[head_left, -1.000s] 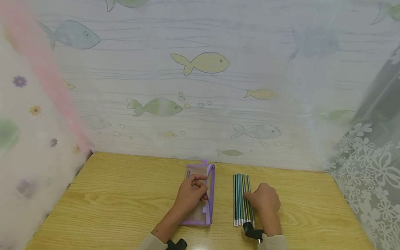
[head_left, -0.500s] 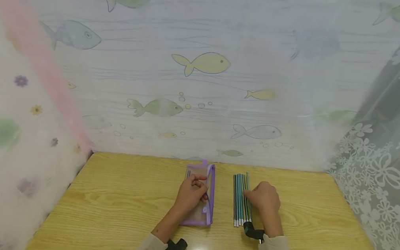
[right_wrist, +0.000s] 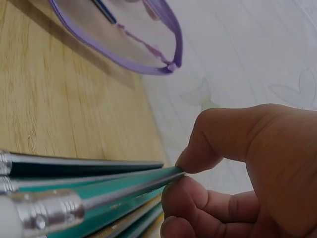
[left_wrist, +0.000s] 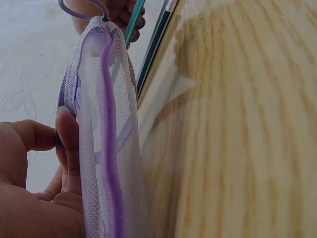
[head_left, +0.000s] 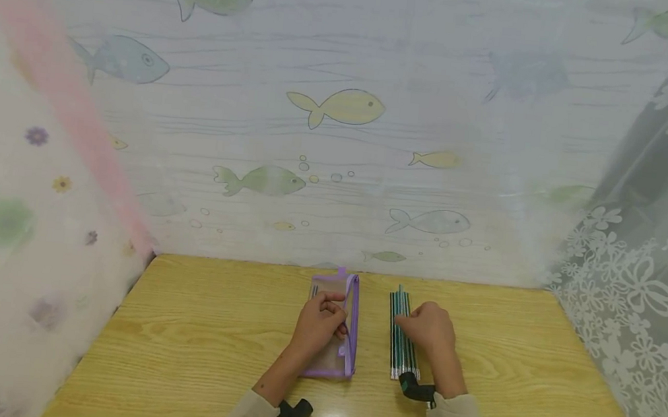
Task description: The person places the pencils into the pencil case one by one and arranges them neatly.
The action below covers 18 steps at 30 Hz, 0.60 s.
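Observation:
My left hand (head_left: 316, 323) pinches the open edge of a purple-trimmed mesh pencil case (left_wrist: 106, 124), thumb and index finger on its zipper side. The zipper side faces the pencils. A dark pencil (right_wrist: 104, 11) shows through the mesh inside the case. My right hand (head_left: 433, 330) pinches a teal pencil (right_wrist: 119, 186) between thumb and index finger, its eraser end towards the right wrist camera. The held pencil overlaps a row of pencils (head_left: 392, 333), dark, teal and yellowish, lying side by side with erasers towards me.
The wooden table (head_left: 210, 330) runs back to a curtain printed with fish (head_left: 349, 106). A lace-patterned sheet (head_left: 643, 288) hangs on the right. Black camera mounts (head_left: 295, 412) sit at both wrists.
My right hand has lifted a pencil from the right end of the row and carried it left over the others. The left hand and the pencil case stay in place.

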Each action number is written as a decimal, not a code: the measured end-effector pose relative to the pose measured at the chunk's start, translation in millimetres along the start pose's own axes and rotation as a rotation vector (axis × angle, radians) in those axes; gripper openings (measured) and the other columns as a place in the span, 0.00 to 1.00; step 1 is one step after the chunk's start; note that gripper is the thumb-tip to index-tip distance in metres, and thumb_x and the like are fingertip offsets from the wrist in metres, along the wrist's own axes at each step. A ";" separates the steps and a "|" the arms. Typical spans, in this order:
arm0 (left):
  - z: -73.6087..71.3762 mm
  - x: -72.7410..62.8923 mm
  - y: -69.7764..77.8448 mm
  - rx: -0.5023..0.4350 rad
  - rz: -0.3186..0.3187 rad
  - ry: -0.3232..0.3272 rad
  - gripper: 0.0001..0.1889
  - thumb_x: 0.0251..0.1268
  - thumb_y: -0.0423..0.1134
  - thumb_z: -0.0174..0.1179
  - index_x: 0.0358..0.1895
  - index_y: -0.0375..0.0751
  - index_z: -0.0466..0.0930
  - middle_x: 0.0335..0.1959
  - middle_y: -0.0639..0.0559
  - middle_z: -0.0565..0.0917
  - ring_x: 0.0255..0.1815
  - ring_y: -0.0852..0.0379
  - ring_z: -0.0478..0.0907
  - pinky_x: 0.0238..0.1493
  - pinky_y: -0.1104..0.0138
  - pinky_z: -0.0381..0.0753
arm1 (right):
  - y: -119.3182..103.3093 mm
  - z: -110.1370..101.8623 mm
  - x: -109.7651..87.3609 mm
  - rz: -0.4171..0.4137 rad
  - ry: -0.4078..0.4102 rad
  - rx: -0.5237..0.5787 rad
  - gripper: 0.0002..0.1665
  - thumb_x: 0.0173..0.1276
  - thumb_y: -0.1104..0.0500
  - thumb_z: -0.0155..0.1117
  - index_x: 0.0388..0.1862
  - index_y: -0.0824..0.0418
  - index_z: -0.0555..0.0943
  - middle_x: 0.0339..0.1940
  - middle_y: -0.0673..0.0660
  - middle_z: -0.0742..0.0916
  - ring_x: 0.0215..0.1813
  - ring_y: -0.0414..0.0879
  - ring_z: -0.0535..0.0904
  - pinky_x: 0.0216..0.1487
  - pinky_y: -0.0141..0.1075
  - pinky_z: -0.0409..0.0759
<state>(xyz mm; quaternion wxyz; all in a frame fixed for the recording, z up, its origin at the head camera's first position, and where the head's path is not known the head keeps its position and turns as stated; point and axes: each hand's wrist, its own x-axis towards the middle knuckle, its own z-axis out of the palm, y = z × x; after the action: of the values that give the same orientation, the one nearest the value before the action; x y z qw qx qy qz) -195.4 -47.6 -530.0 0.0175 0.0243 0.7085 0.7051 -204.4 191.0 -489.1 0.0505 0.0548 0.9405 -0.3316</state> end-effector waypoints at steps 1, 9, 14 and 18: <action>-0.1 0.2 -0.3 -0.001 0.002 0.000 0.20 0.71 0.27 0.61 0.64 0.27 0.76 0.35 0.41 0.84 0.21 0.58 0.81 0.24 0.67 0.87 | -0.7 1.1 0.2 -0.006 0.003 0.002 0.30 0.63 0.49 0.72 0.09 0.52 0.66 0.12 0.44 0.65 0.18 0.40 0.59 0.20 0.31 0.57; -0.9 -0.5 0.3 0.005 0.011 -0.004 0.19 0.71 0.27 0.62 0.63 0.27 0.77 0.36 0.37 0.85 0.21 0.58 0.81 0.25 0.67 0.88 | -8.9 7.6 -0.9 -0.056 -0.005 0.039 0.29 0.61 0.52 0.69 0.07 0.51 0.64 0.09 0.43 0.64 0.17 0.39 0.57 0.20 0.30 0.55; -0.7 0.1 0.2 0.010 0.026 -0.010 0.19 0.71 0.26 0.61 0.63 0.26 0.77 0.32 0.43 0.83 0.20 0.59 0.81 0.25 0.68 0.87 | -9.7 9.7 -1.9 -0.096 0.010 0.038 0.29 0.62 0.53 0.69 0.06 0.51 0.66 0.08 0.42 0.64 0.17 0.39 0.57 0.20 0.30 0.55; 0.0 1.2 -1.3 0.016 0.030 -0.006 0.18 0.70 0.26 0.61 0.61 0.26 0.77 0.30 0.47 0.82 0.20 0.60 0.81 0.24 0.68 0.87 | -11.1 11.7 -2.0 -0.104 0.016 0.054 0.26 0.60 0.54 0.70 0.07 0.52 0.69 0.08 0.42 0.67 0.17 0.39 0.60 0.20 0.30 0.57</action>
<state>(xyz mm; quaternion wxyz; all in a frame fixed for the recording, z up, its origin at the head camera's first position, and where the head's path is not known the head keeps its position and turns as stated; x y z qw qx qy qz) -196.6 -47.6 -531.3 0.0086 0.0370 0.7137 0.6994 -203.2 175.0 -491.0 0.0240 0.0099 0.9331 -0.3586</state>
